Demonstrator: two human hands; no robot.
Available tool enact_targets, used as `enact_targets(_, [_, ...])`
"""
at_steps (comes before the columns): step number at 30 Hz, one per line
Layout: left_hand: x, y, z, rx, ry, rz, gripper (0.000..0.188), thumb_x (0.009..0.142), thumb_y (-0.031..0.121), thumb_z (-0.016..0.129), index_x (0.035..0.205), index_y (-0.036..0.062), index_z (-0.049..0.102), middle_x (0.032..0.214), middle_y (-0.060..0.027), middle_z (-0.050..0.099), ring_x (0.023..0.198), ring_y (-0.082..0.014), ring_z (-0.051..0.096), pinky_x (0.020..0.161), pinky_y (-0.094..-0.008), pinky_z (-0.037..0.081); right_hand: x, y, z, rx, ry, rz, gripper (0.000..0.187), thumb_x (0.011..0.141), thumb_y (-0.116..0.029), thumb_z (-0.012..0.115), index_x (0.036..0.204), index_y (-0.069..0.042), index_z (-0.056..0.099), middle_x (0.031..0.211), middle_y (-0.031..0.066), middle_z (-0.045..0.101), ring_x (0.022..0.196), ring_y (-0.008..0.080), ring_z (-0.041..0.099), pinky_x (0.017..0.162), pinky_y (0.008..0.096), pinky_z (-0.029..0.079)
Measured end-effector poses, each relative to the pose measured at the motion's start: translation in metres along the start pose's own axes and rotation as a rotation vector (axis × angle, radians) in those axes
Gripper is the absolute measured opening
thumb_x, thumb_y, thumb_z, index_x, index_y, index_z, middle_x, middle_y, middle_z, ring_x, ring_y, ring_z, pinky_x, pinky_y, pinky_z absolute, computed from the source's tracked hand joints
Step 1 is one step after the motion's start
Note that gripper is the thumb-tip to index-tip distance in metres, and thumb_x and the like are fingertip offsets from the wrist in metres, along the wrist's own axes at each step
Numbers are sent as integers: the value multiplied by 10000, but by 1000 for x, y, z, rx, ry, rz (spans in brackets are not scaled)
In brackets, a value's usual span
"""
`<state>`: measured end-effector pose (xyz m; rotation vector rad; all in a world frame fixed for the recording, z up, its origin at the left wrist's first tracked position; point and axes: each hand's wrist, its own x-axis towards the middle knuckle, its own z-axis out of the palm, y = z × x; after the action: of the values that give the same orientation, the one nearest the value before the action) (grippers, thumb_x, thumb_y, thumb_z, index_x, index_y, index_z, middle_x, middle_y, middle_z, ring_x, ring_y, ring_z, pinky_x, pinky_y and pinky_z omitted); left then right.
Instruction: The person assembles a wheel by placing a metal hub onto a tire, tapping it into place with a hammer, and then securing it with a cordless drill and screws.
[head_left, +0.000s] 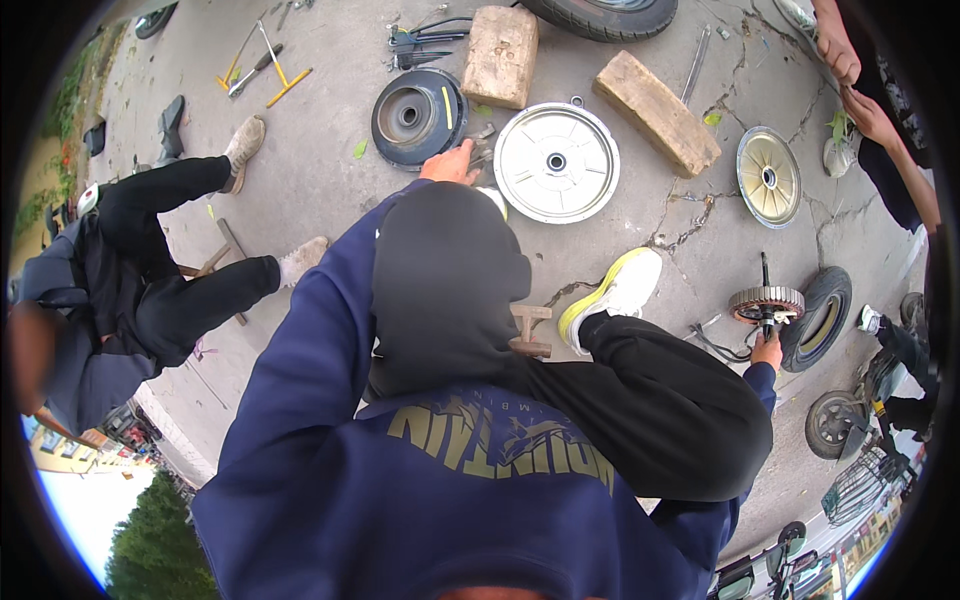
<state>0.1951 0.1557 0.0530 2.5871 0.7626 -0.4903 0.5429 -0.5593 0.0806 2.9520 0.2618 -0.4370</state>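
My right hand [767, 351] is closed around the lower end of the shaft of a motor stator [765, 301]. The stator is a toothed disc with copper-coloured edges, held off to the right, with its shaft pointing up and a black cable beside it. Ahead on the left, my left hand [452, 163] reaches down past my knee, its fingers bent together at some small metal pieces [482, 150]. What it grips, if anything, is too small to tell. Next to it lie a black wheel hub [412, 117] and a round silver cover [556, 163] with a central hole.
Two wooden blocks [500, 57] and a second round cover [769, 178] lie on cracked concrete. A tire [815, 318] is beside my right hand. Far left are yellow-handled tools [290, 88]. One person sits at left; another person's hands [850, 85] show at upper right.
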Motion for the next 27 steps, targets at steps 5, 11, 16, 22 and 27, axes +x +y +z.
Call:
enact_targets(5, [-19, -41, -7, 93, 96, -37, 555, 873, 272, 679, 1356, 104, 465, 1166, -161, 668, 1075, -355, 653, 856, -485, 528, -40, -41, -29, 276, -23, -197, 551, 931, -293, 671, 1365, 13, 521, 1167, 270, 645, 1107, 438, 609, 946, 482, 479])
enact_targets(11, [-26, -131, -7, 79, 126, -44, 569, 873, 271, 694, 1377, 110, 485, 1264, -118, 647, 1158, -314, 625, 936, -457, 511, -115, -9, -54, 348, 13, -108, 550, 970, -306, 639, 1396, 14, 504, 1185, 200, 673, 1091, 334, 656, 914, 412, 501])
enact_targets(16, [-39, -224, -3, 206, 169, -91, 560, 858, 217, 724, 1353, 123, 479, 1266, -103, 620, 1180, -309, 610, 969, -449, 507, -152, -22, -113, 555, 42, 60, 552, 977, -307, 632, 1406, 13, 498, 1192, 177, 678, 1088, 300, 662, 907, 392, 504])
enact_targets(22, [-65, -198, -23, 144, 187, -412, 554, 870, 235, 722, 1348, 101, 477, 1282, -182, 589, 1214, -358, 578, 981, -478, 498, -134, -189, -181, 997, -315, -30, 556, 998, -303, 606, 1434, 16, 478, 1233, 128, 669, 1110, 214, 648, 907, 336, 495])
enact_targets(27, [-85, -150, -100, 146, 214, -181, 517, 889, 293, 710, 1307, 40, 542, 1276, -198, 590, 1205, -360, 580, 995, -457, 482, -54, -374, -91, 1209, -700, -208, 746, 981, -391, 627, 1486, 77, 339, 1299, 216, 602, 1178, 266, 624, 978, 385, 507])
